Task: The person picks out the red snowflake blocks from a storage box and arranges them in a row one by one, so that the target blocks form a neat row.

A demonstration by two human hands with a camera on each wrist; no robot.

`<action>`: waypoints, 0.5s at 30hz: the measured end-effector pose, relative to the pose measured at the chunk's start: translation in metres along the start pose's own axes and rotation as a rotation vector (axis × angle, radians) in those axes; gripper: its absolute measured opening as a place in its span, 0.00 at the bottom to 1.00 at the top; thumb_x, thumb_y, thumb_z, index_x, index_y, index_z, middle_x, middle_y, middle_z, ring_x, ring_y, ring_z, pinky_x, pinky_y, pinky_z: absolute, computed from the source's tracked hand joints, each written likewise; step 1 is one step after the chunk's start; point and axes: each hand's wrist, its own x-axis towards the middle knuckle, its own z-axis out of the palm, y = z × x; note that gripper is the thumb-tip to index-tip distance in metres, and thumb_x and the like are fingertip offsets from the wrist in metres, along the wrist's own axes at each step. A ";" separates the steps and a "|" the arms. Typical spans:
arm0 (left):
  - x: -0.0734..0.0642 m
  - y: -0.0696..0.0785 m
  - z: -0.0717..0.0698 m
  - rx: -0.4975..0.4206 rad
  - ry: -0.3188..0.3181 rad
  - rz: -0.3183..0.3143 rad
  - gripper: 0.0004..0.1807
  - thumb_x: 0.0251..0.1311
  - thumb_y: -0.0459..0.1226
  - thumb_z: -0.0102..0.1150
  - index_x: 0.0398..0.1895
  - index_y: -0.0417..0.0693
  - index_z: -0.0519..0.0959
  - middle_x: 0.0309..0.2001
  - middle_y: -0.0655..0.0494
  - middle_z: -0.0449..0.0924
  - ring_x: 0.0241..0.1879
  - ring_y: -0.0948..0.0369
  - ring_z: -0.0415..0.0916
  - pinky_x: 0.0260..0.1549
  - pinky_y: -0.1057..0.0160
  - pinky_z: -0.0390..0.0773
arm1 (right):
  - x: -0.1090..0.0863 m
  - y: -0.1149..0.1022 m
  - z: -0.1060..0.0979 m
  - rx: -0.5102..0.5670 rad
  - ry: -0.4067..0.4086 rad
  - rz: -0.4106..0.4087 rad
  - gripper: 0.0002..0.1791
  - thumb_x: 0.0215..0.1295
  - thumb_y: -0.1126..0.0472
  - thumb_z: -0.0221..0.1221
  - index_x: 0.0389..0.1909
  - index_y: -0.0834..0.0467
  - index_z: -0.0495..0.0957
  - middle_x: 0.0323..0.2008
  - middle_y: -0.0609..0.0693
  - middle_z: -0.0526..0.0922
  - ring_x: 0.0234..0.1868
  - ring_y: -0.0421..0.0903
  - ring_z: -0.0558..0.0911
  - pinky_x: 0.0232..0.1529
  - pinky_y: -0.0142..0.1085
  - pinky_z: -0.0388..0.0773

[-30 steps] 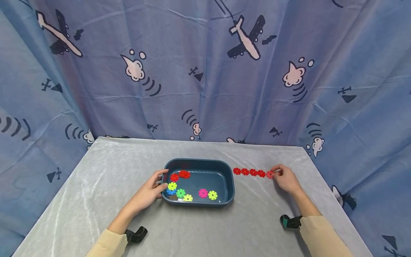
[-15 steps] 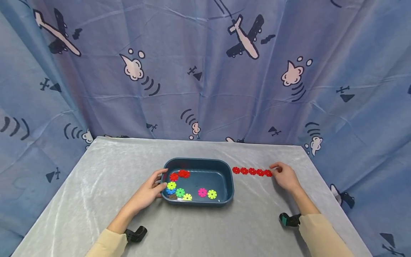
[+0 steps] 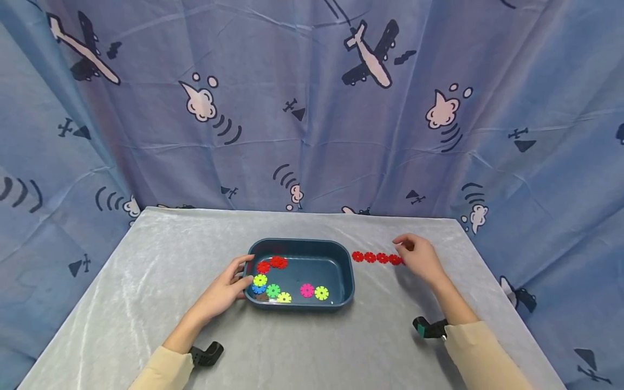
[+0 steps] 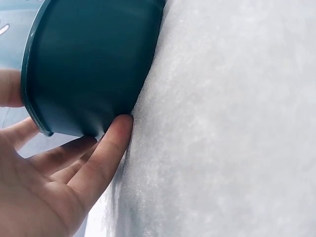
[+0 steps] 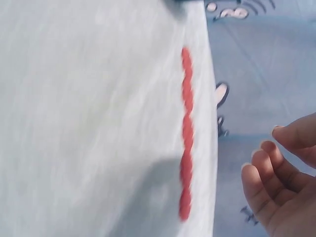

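A dark blue-green plastic basin [image 3: 317, 271] sits in the middle of the table. My left hand [image 3: 216, 295] grips its left end, thumb over the rim and fingers against the outer wall [image 4: 89, 64]. Right of the basin, several red notched snowflake discs [image 3: 376, 258] lie in a line, seen edge to edge in the right wrist view [image 5: 187, 131]. My right hand [image 3: 423, 262] hovers over the right end of that line and hides part of the last disc in the head view. Nothing shows between its loosely bent fingers [image 5: 256, 190].
Inside the basin lie more discs: a red cluster [image 3: 278, 262], a pink one [image 3: 307, 290], a yellow one [image 3: 321, 293], a green one [image 3: 273, 291] and others at the left end. A pale cloth covers the table [image 3: 341, 346]; a patterned blue curtain [image 3: 312, 108] hangs behind it.
My right hand has let go of the last red disc, lifted off the table and shifted left over the line. The left hand stays on the basin.
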 end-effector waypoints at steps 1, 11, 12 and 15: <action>0.000 0.000 0.000 0.001 0.001 0.000 0.29 0.77 0.40 0.51 0.78 0.53 0.59 0.75 0.32 0.55 0.70 0.39 0.64 0.50 0.49 0.82 | 0.000 -0.004 0.002 0.009 0.001 -0.007 0.12 0.74 0.65 0.54 0.51 0.67 0.80 0.36 0.57 0.79 0.34 0.50 0.75 0.35 0.41 0.74; 0.001 -0.001 0.001 0.002 0.009 -0.001 0.29 0.77 0.39 0.51 0.78 0.52 0.59 0.74 0.32 0.56 0.69 0.39 0.65 0.49 0.50 0.82 | 0.000 -0.048 0.030 0.079 0.012 -0.064 0.10 0.74 0.65 0.56 0.49 0.63 0.82 0.38 0.56 0.81 0.37 0.51 0.76 0.38 0.42 0.75; 0.001 -0.001 0.001 0.001 0.007 0.001 0.29 0.77 0.39 0.51 0.78 0.52 0.59 0.74 0.32 0.56 0.70 0.39 0.65 0.49 0.50 0.82 | 0.000 -0.052 0.033 0.087 0.011 -0.066 0.10 0.74 0.65 0.56 0.49 0.63 0.82 0.38 0.56 0.81 0.37 0.51 0.76 0.38 0.42 0.75; 0.001 -0.002 0.001 0.003 0.006 0.003 0.29 0.77 0.39 0.51 0.78 0.53 0.59 0.74 0.32 0.56 0.70 0.39 0.65 0.49 0.50 0.82 | -0.001 -0.063 0.041 0.110 0.007 -0.079 0.10 0.73 0.65 0.56 0.48 0.63 0.82 0.38 0.56 0.82 0.37 0.51 0.77 0.38 0.41 0.76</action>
